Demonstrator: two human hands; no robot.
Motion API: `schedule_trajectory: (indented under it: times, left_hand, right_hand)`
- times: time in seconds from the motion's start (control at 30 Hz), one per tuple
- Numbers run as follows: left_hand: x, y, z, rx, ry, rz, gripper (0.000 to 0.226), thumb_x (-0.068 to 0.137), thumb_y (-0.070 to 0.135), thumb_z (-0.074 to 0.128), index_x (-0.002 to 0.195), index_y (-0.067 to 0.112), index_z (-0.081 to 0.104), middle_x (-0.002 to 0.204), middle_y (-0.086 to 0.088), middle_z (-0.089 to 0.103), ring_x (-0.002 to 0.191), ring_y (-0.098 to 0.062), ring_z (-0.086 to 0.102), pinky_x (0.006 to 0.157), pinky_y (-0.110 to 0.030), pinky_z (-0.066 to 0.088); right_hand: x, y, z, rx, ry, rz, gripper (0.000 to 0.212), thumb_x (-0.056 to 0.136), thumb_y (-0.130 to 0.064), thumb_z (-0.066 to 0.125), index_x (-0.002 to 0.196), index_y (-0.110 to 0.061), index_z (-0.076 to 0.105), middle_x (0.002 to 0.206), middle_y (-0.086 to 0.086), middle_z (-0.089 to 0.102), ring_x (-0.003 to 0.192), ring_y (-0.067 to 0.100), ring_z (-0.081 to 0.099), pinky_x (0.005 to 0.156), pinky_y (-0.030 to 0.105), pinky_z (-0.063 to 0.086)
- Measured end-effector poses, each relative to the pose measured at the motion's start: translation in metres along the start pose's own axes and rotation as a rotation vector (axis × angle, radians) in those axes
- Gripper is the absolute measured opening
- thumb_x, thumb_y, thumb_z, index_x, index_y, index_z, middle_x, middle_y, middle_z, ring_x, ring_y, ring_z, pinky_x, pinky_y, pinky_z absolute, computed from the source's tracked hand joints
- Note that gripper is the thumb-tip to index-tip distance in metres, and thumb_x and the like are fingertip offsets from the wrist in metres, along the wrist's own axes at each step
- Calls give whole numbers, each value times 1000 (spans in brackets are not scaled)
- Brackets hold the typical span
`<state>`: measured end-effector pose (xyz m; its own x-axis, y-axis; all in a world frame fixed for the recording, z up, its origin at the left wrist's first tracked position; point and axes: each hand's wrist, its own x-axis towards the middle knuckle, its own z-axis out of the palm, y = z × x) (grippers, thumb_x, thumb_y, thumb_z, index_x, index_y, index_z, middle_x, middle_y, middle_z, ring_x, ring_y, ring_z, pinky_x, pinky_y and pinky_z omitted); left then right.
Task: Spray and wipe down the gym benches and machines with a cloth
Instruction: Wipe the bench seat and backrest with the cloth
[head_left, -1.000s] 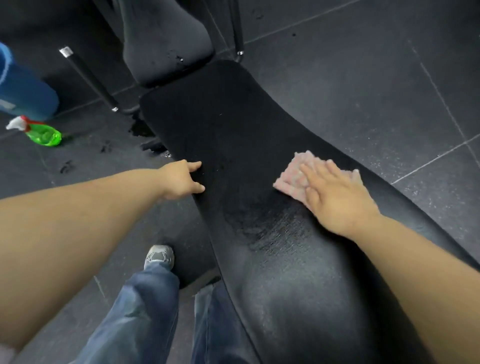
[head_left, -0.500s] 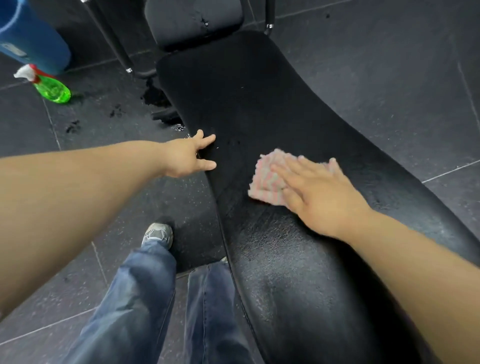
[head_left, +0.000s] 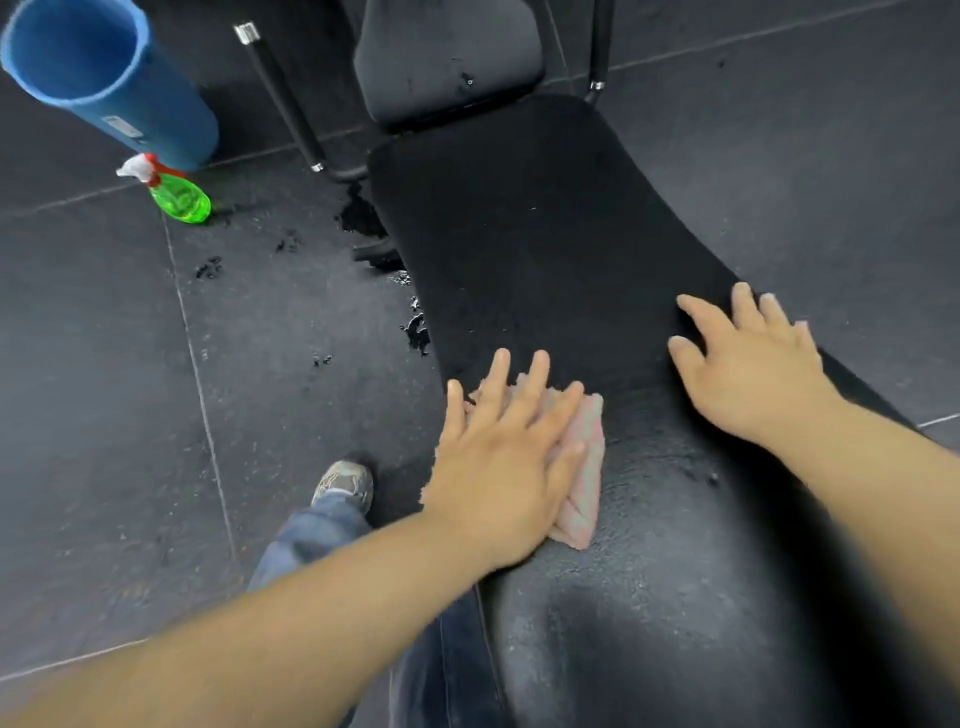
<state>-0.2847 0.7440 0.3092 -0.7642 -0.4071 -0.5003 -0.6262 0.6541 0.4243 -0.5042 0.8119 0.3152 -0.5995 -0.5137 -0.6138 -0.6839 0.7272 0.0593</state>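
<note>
A long black padded bench (head_left: 540, 234) runs from the lower right up to a second black pad (head_left: 447, 57) at the top. My left hand (head_left: 504, 457) lies flat with straight fingers on a pink cloth (head_left: 584, 467), pressing it onto the bench's left edge. My right hand (head_left: 748, 364) rests flat and spread on the bench's right side, holding nothing. The pad near me looks wet and shiny. A green spray bottle (head_left: 179, 197) with a red and white trigger stands on the floor at the upper left.
A blue rolled mat (head_left: 109, 88) lies behind the spray bottle. Black metal frame bars (head_left: 280, 98) rise beside the far pad. Wet splashes (head_left: 363, 218) dot the dark tiled floor left of the bench. My jeans leg and grey shoe (head_left: 345, 486) stand beside the bench.
The cloth has passed from under my right hand to under my left hand, at the bench's left edge. My right hand moved to the right side of the bench, bare.
</note>
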Motion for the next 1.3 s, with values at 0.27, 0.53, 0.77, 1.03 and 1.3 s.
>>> schedule_trajectory:
  times: [0.27,0.53,0.77,1.03,1.3]
  left_hand:
    - [139,-73,-15,-265,367,-348,32,102,37,41,123,21,59,149,-3,44,147,-28,21,118,-48,17]
    - [35,-37,-2,-167,11,367,52,100,49,27,149,34,35,155,15,35,147,-13,23,119,-41,11]
    - [170,-99,-31,-152,21,55,50,105,33,32,154,30,22,162,-4,22,151,-26,8,119,-50,3]
    - [77,-41,-12,-65,29,371,49,100,41,34,147,28,30,148,3,43,136,-27,40,111,-51,34]
    - [181,-104,-27,-73,44,98,55,102,35,21,155,28,13,163,-2,15,150,-29,9,114,-52,13]
  right_hand:
    - [26,-16,14,-87,59,21,60,96,-62,13,153,-45,7,164,8,0,150,32,-3,117,58,3]
    - [25,-19,11,-108,15,26,61,95,-61,3,153,-43,-1,164,10,-6,150,33,-8,117,60,0]
    - [26,-21,12,-98,29,39,59,96,-60,3,153,-45,0,164,8,-6,150,31,-9,118,58,-1]
    - [25,-21,9,-82,11,37,59,95,-58,1,153,-44,-3,164,8,-8,149,31,-12,118,58,-2]
    - [47,-5,-6,115,-7,-17,54,103,-44,20,154,-40,4,164,4,2,151,26,1,119,48,7]
